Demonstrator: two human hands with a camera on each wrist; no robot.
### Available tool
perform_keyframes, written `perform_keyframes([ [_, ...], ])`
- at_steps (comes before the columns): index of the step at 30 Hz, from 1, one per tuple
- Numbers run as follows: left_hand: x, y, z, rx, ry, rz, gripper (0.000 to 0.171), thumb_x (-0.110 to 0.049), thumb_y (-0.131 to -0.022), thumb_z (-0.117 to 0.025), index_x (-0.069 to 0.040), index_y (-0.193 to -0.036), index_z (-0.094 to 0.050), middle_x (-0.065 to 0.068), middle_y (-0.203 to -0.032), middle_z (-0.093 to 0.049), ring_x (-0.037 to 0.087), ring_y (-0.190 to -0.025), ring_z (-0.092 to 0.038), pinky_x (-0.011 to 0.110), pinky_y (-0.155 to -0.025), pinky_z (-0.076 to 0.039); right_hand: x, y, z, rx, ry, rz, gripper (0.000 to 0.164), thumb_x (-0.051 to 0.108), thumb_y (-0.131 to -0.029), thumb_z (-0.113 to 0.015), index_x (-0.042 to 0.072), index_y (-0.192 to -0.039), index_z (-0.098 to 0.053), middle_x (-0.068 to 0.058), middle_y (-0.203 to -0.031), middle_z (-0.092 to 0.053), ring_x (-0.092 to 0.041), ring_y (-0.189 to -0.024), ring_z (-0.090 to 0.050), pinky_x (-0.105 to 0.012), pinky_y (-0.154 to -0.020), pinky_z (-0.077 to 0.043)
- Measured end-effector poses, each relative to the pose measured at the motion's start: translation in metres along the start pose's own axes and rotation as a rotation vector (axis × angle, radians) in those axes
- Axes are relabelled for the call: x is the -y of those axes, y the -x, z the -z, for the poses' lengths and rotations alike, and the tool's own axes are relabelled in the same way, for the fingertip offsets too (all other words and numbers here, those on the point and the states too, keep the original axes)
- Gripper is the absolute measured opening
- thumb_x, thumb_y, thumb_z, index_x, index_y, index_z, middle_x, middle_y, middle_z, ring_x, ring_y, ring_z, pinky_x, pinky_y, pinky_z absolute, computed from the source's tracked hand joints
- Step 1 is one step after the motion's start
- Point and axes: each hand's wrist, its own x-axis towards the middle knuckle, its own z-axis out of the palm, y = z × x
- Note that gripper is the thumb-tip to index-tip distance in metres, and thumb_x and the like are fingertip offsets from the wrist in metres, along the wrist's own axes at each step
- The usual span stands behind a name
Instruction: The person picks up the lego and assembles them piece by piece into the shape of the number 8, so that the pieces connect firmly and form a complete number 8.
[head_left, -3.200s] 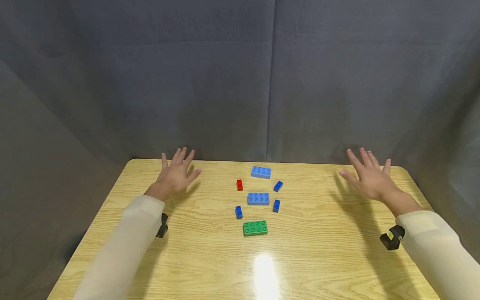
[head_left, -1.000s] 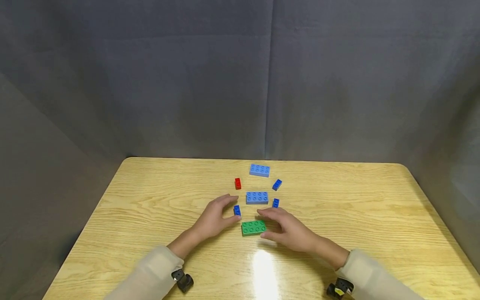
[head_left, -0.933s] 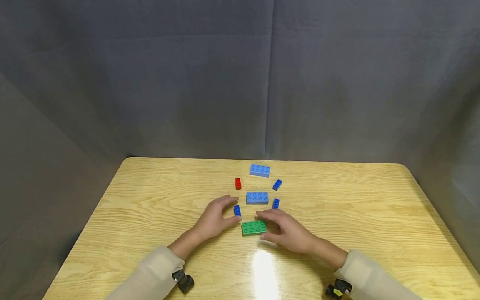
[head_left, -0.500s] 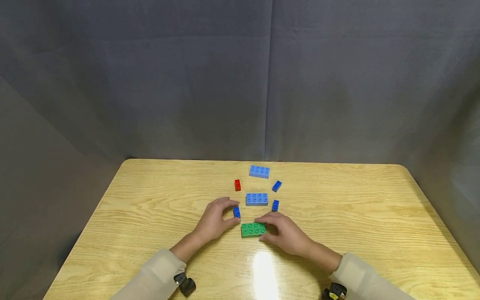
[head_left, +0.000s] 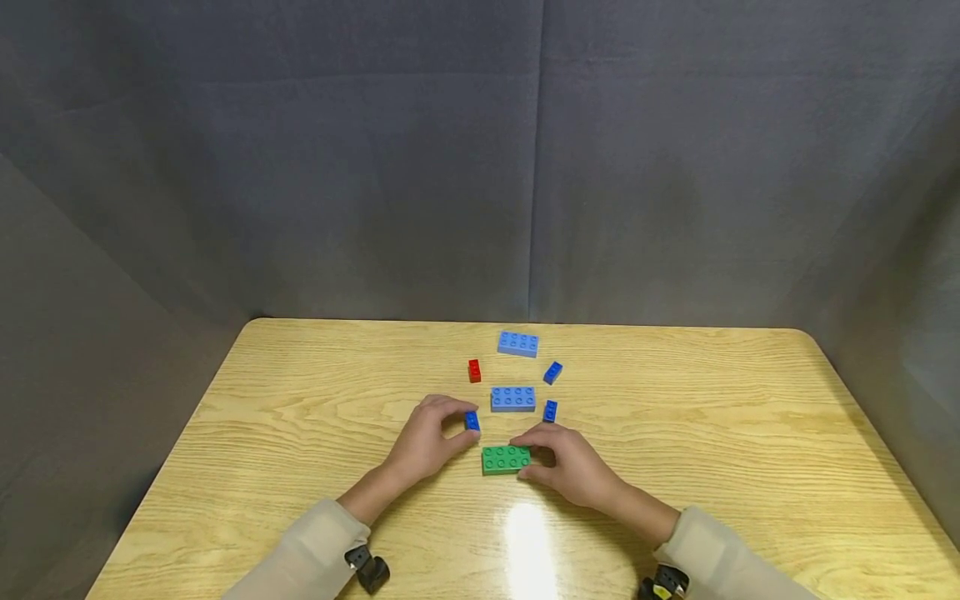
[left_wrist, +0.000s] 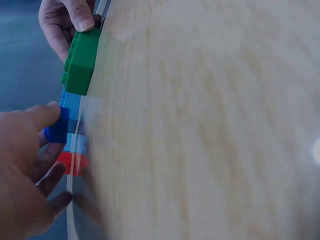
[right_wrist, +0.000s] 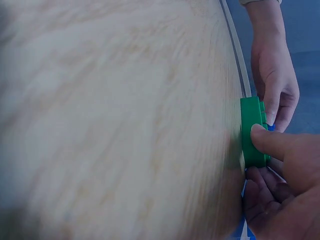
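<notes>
My left hand [head_left: 423, 437] pinches a small dark blue brick [head_left: 472, 421] between thumb and fingers. In the left wrist view that blue brick [left_wrist: 57, 126] appears lifted off the wooden table. With thumb and fingers, my right hand [head_left: 566, 465] grips the right end of a green eight-stud brick [head_left: 506, 460]. The right wrist view has the thumb on the side of the green brick [right_wrist: 252, 132], which looks level and at or very near the tabletop. Its far side is hidden by the fingers.
Behind the hands lie a light blue brick [head_left: 513, 399], another light blue brick [head_left: 518, 343], a red brick [head_left: 474, 371] and two small blue bricks [head_left: 552, 372]. The wooden table [head_left: 315, 375] ends at a grey curtain [head_left: 375, 192].
Both hands have come from the table's sides to the middle. The left fingers have closed on the small blue brick and raised it slightly; the right fingers have closed on the green brick.
</notes>
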Motion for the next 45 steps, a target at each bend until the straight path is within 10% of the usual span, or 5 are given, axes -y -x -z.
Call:
perform_keyframes([
  [24, -0.017, 0.013, 0.008, 0.176, 0.120, -0.092, 0.036, -0.019, -0.091, -0.080, -0.007, -0.124, -0.071, 0.001, -0.120, -0.068, 0.022, -0.116, -0.061, 0.046, -0.101, -0.051, -0.002, -0.001, -0.003, -0.028, -0.021, -0.016, 0.036, 0.010, -0.085, -0.083, 0.006, -0.120, -0.073, -0.001, -0.113, -0.070, -0.019, -0.104, -0.065, -0.035, -0.091, -0.055],
  [45, -0.020, 0.016, 0.000, 0.179, -0.026, -0.131, 0.034, -0.023, -0.091, -0.080, -0.011, -0.122, -0.072, -0.001, -0.118, -0.070, 0.017, -0.113, -0.063, 0.040, -0.100, -0.052, -0.001, -0.001, -0.003, -0.033, 0.007, -0.016, 0.035, 0.011, -0.085, -0.083, 0.007, -0.119, -0.074, 0.000, -0.113, -0.070, -0.019, -0.106, -0.065, -0.038, -0.094, -0.055],
])
